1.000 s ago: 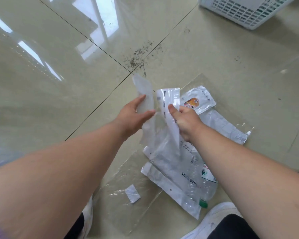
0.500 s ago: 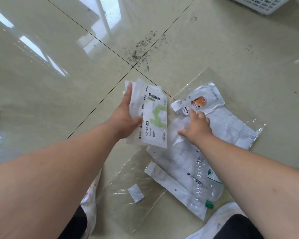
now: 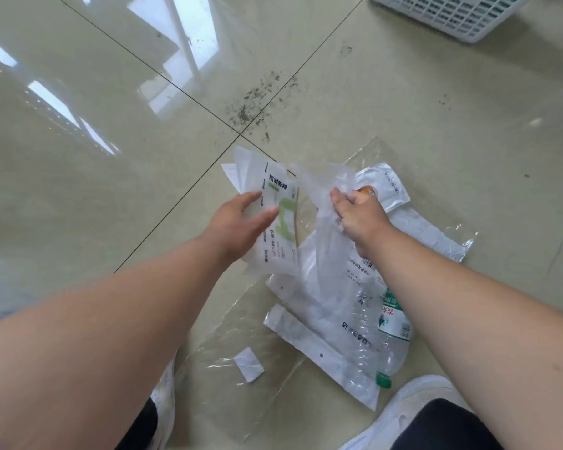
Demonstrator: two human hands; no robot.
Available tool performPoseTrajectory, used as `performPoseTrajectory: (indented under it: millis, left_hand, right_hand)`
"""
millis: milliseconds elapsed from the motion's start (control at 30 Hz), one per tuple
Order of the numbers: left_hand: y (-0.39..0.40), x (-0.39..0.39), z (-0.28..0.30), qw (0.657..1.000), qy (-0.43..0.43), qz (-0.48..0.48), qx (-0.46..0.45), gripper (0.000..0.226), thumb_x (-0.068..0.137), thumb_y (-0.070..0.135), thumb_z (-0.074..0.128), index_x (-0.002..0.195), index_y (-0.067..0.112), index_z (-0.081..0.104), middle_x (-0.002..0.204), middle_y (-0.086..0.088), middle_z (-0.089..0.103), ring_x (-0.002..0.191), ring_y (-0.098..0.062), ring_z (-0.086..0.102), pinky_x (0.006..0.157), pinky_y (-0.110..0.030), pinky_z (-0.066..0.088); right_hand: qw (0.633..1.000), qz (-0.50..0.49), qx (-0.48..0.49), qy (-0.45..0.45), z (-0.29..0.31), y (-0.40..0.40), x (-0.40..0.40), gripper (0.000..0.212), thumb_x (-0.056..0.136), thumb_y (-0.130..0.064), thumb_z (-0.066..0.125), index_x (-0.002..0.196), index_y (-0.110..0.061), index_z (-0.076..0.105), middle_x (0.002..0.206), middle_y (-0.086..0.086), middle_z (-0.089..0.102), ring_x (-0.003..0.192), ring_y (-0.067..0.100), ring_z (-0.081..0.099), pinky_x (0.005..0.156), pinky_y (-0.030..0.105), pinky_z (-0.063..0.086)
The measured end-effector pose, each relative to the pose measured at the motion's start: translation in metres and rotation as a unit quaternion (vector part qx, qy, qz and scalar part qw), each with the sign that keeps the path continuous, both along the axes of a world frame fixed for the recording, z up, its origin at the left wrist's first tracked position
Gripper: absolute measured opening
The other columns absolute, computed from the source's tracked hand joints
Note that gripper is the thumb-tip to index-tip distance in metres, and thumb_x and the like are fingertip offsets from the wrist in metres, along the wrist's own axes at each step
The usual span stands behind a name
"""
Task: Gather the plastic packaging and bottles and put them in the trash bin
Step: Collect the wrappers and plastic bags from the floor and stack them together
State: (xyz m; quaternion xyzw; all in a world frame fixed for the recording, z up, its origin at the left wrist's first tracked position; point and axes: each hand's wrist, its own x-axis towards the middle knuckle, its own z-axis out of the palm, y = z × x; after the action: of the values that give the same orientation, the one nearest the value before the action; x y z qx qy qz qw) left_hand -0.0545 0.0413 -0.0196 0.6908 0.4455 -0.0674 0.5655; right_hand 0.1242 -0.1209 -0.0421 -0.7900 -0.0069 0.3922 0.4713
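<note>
Gathering is under way, not complete. The left hand [image 3: 241, 222] holds a small stack of flat white pouches [image 3: 275, 222], the front one with green print, thumb closed over its face, at frame centre. The right hand [image 3: 358, 216] is pinched shut on a clear plastic bag [image 3: 322, 222], lifted off the pile just right of centre.

Outstanding on the floor [image 3: 95, 157]:
- a white pouch with an orange mark [image 3: 387, 186], behind the right hand;
- a crumpled white mailer [image 3: 426, 235], right of centre;
- a long white printed bag [image 3: 319, 345] with a clear water bottle [image 3: 387, 339], green cap, lying on it, lower centre;
- a large clear sheet [image 3: 228, 394] under much of the pile, with a small white scrap [image 3: 248, 364] on it, lower centre.

Nothing appears binned yet. A white slatted basket [image 3: 452, 14] sits at the upper right edge; whether it is the trash bin cannot be confirmed.

Clearance: open tile lies to the left and top. White shoes [image 3: 413, 407] crowd the pile's lower edge, one just beside the bottle cap. Loose dark grit [image 3: 257, 102] lies above the pile.
</note>
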Motion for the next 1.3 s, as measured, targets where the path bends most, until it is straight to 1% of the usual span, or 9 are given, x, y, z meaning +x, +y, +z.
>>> performPoseTrajectory:
  millis: [100, 200, 300, 367, 467, 833, 1033, 1200, 1300]
  left_hand:
    - [-0.015, 0.009, 0.009, 0.998, -0.032, 0.016, -0.045, 0.088, 0.089, 0.053, 0.086, 0.164, 0.022, 0.051, 0.146, 0.011, 0.053, 0.135, -0.007, 0.052, 0.113, -0.027, 0.042]
    - [-0.021, 0.013, 0.005, 0.999, -0.033, 0.022, -0.020, 0.062, 0.090, 0.022, 0.087, 0.147, 0.024, 0.064, 0.134, 0.006, 0.071, 0.127, -0.017, 0.070, 0.103, -0.029, 0.057]
    - [-0.012, 0.011, -0.002, 1.000, -0.013, 0.019, 0.000, 0.044, 0.094, 0.004, 0.069, 0.126, 0.034, 0.069, 0.106, 0.010, 0.078, 0.108, -0.024, 0.078, 0.095, -0.042, 0.066]
    - [-0.004, 0.007, -0.007, 1.000, 0.001, 0.016, 0.014, 0.049, 0.095, 0.006, 0.069, 0.138, 0.031, 0.067, 0.108, 0.010, 0.075, 0.106, -0.024, 0.076, 0.097, -0.042, 0.064]
    - [0.003, 0.003, -0.018, 0.998, 0.032, 0.016, 0.044, 0.066, 0.094, 0.012, 0.079, 0.155, 0.026, 0.057, 0.124, 0.008, 0.069, 0.113, -0.020, 0.070, 0.100, -0.034, 0.057]
    - [0.003, 0.002, -0.027, 0.998, 0.041, 0.040, 0.030, 0.036, 0.097, 0.014, 0.076, 0.130, 0.026, 0.072, 0.108, 0.007, 0.075, 0.105, -0.025, 0.076, 0.096, -0.040, 0.062]
    - [0.011, -0.006, -0.017, 0.982, -0.026, 0.137, -0.130, 0.025, 0.100, 0.032, 0.079, 0.116, 0.013, 0.081, 0.108, -0.009, 0.085, 0.094, -0.027, 0.081, 0.090, -0.044, 0.065]
    - [0.012, -0.014, -0.023, 0.992, 0.016, 0.096, -0.084, 0.037, 0.089, 0.000, 0.073, 0.110, 0.030, 0.077, 0.111, -0.002, 0.083, 0.111, -0.029, 0.080, 0.093, -0.046, 0.067]
    - [0.012, -0.012, -0.024, 0.996, 0.026, 0.075, -0.048, 0.056, 0.091, 0.008, 0.068, 0.140, 0.035, 0.061, 0.117, 0.005, 0.077, 0.115, -0.028, 0.076, 0.093, -0.046, 0.066]
  right_hand:
    - [0.999, -0.003, 0.030, 0.038, 0.000, 0.019, -0.021, 0.032, 0.096, -0.046, 0.069, 0.078, -0.019, 0.062, 0.057, 0.001, 0.054, 0.045, 0.015, 0.047, 0.051, 0.026, 0.040]
    - [0.996, -0.001, 0.053, 0.068, -0.005, 0.033, -0.031, 0.035, 0.094, -0.046, 0.072, 0.081, -0.016, 0.062, 0.060, 0.002, 0.056, 0.047, 0.017, 0.051, 0.049, 0.025, 0.042]
    - [0.994, 0.030, -0.055, -0.084, -0.024, 0.028, -0.014, 0.042, 0.089, -0.056, 0.070, 0.098, -0.015, 0.067, 0.088, 0.004, 0.070, 0.081, 0.026, 0.070, 0.074, 0.035, 0.058]
    - [0.936, 0.162, -0.220, -0.224, -0.041, 0.009, 0.004, 0.062, 0.087, -0.053, 0.071, 0.134, -0.014, 0.058, 0.137, 0.014, 0.057, 0.131, 0.033, 0.052, 0.107, 0.039, 0.044]
    - [0.854, 0.347, -0.335, -0.193, -0.061, -0.021, 0.015, 0.104, 0.084, -0.051, 0.078, 0.163, -0.019, 0.018, 0.173, 0.013, 0.008, 0.159, 0.033, 0.007, 0.124, 0.045, 0.024]
    - [0.935, 0.218, -0.126, -0.249, -0.050, -0.018, -0.014, 0.044, 0.108, -0.030, 0.049, 0.149, -0.017, 0.055, 0.162, 0.009, 0.044, 0.153, 0.022, 0.034, 0.123, 0.027, 0.021]
    - [0.807, 0.465, 0.062, -0.359, -0.037, -0.015, -0.060, 0.044, 0.100, -0.031, 0.054, 0.140, -0.018, 0.065, 0.157, 0.010, 0.051, 0.150, 0.031, 0.039, 0.121, 0.036, 0.030]
    - [0.803, 0.440, -0.012, -0.402, -0.052, -0.013, -0.048, 0.061, 0.093, -0.018, 0.052, 0.154, -0.019, 0.049, 0.167, 0.018, 0.033, 0.153, 0.038, 0.032, 0.124, 0.051, 0.030]
    - [0.820, 0.424, -0.194, -0.333, -0.059, -0.019, -0.025, 0.083, 0.097, -0.028, 0.060, 0.166, -0.025, 0.014, 0.174, 0.012, 0.007, 0.161, 0.033, 0.007, 0.127, 0.053, 0.017]
